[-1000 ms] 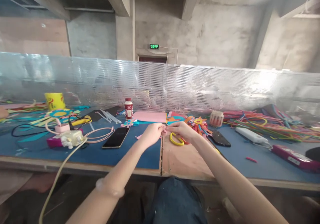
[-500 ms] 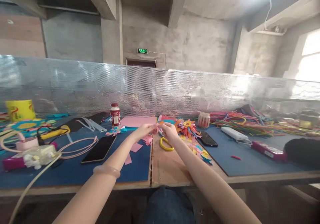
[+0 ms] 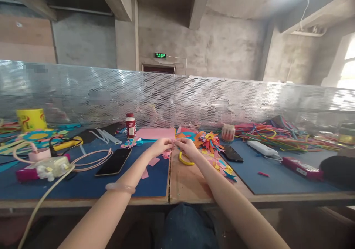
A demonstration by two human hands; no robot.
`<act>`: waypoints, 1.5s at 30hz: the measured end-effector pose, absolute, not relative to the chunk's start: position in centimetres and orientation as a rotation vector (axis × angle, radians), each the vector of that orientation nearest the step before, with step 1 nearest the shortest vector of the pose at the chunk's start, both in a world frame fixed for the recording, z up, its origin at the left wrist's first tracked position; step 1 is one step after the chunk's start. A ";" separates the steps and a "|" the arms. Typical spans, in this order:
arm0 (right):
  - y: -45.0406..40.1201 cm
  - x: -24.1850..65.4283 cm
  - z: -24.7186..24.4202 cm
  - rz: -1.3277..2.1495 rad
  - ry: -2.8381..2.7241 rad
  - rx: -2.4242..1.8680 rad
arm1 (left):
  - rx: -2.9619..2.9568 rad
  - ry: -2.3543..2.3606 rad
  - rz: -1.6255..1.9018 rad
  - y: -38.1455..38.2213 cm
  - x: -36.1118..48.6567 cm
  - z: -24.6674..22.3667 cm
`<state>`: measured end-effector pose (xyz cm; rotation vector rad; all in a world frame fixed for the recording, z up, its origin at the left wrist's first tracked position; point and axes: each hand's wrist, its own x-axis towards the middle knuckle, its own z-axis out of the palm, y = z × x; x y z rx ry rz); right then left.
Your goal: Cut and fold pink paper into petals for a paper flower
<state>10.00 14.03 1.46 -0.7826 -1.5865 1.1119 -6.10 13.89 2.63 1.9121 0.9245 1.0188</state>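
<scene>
My left hand (image 3: 162, 146) and my right hand (image 3: 186, 146) meet above the middle of the table, fingertips pinched together. Between them is a small pink paper piece (image 3: 173, 143), mostly covered by the fingers. Under my right hand lies a pair of scissors, of which a yellow handle (image 3: 185, 160) shows. Pink paper scraps (image 3: 154, 161) are strewn below my left hand. A pink paper sheet (image 3: 155, 133) lies behind the hands. To the right of my right hand sits a multicoloured paper flower (image 3: 210, 141), with cut paper pieces (image 3: 222, 165) in front of it.
A dark phone (image 3: 113, 162) lies left, another phone (image 3: 232, 153) right. A red bottle (image 3: 130, 126) stands behind. Chargers, a cable and a power strip (image 3: 27, 174) fill the left side; colourful pipe cleaners (image 3: 266, 134) and a magenta power strip (image 3: 302, 167) are right. A perforated metal screen (image 3: 158, 97) runs behind.
The whole view has shifted slightly, so things sit a little further right. My hands stay together at the pink paper piece, fingertips slightly closer.
</scene>
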 end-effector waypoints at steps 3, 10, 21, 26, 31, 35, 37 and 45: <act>14.0 10.1 1.6 0.954 -1.669 -0.833 | 1.974 0.991 1.002 14.1 -6.3 2.4; 14.1 9.7 1.3 0.777 -1.735 -0.765 | 1.933 1.071 0.958 13.4 -6.5 2.8; 13.9 9.7 1.4 1.128 -1.451 -0.710 | 1.818 0.954 1.024 12.5 -6.1 3.3; 13.5 10.4 1.9 1.196 -1.531 -0.694 | 1.823 0.963 1.092 12.3 -6.0 3.5; 13.6 11.4 2.1 1.285 -1.660 -0.729 | 1.848 0.951 1.058 11.8 -5.9 3.8; 13.2 11.5 2.7 1.197 -1.654 -0.715 | 1.874 0.881 1.083 11.4 -5.8 4.0; 13.0 11.3 2.9 1.147 -1.623 -0.701 | 1.869 0.848 1.104 11.3 -5.8 4.1; 12.8 11.5 3.2 1.128 -1.662 -0.738 | 1.907 0.865 1.191 11.7 -5.7 4.0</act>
